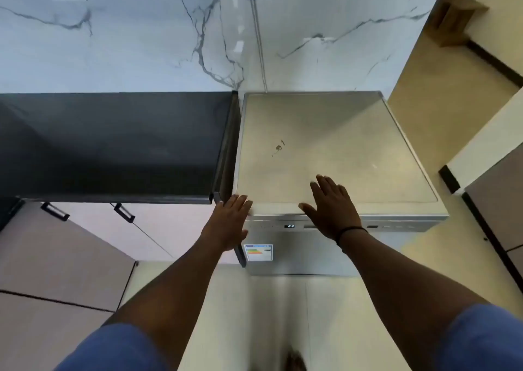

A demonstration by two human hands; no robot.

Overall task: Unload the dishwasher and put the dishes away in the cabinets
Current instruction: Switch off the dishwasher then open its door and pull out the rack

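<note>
Reaching over the shut dishwasher (334, 155): both hands spread flat, holding nothing. Right hand (332, 208) over the front lip above the door, seemingly nearer the handle recess; left hand (230, 220) at the corner beside the dark worktop (113, 144). Door lies directly below.

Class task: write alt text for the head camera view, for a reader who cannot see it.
Seen from above, a person's left hand and right hand reach with straight fingers to the front top edge of a closed silver dishwasher. A dark countertop with cabinet doors below stands to its left, against a marble-patterned wall.
</note>
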